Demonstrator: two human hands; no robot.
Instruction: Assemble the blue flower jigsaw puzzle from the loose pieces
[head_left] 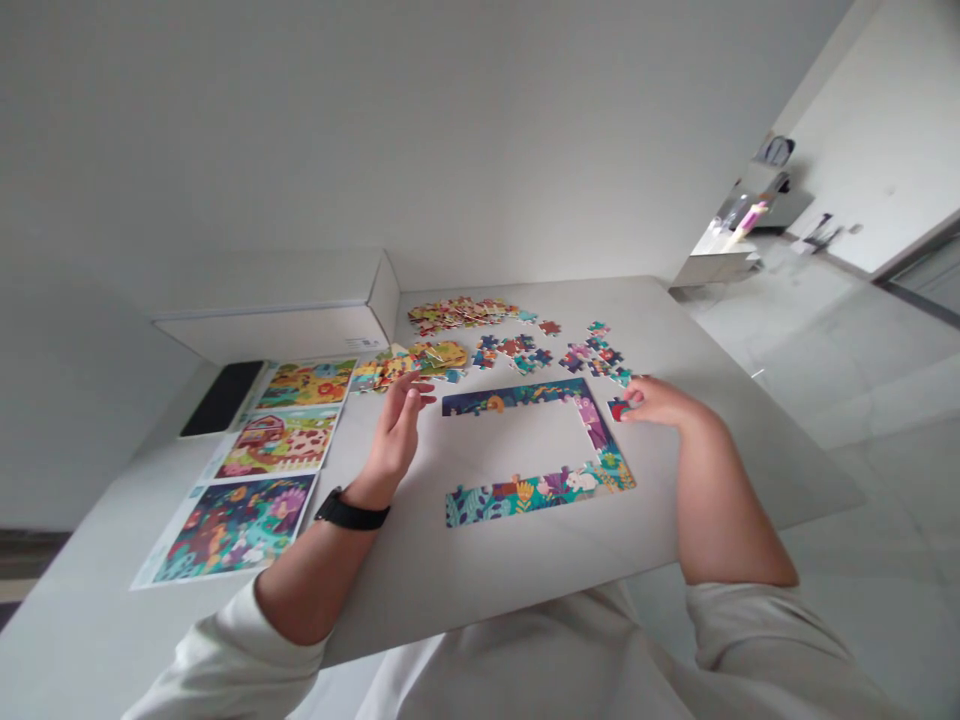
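Note:
Between the fingertips of my right hand point(656, 402) is a dark blue puzzle piece with a red patch point(618, 410), at the table just right of the partly joined puzzle border point(517, 492). That border has a top strip, a right side and a bottom strip; its left side is open. My left hand point(397, 430), wearing a black wristband, is open with bent fingers and nothing in it, left of the top strip. Loose dark puzzle pieces point(517, 348) and a second loose group point(592, 355) lie beyond the border.
Yellow-red pieces point(461, 313) are heaped at the back, with a yellow pile point(427, 358) nearer. On the left lie a picture sheet point(322, 478) with three scenes and a black phone point(223, 398). Behind them stands a white box point(277, 325) against the wall.

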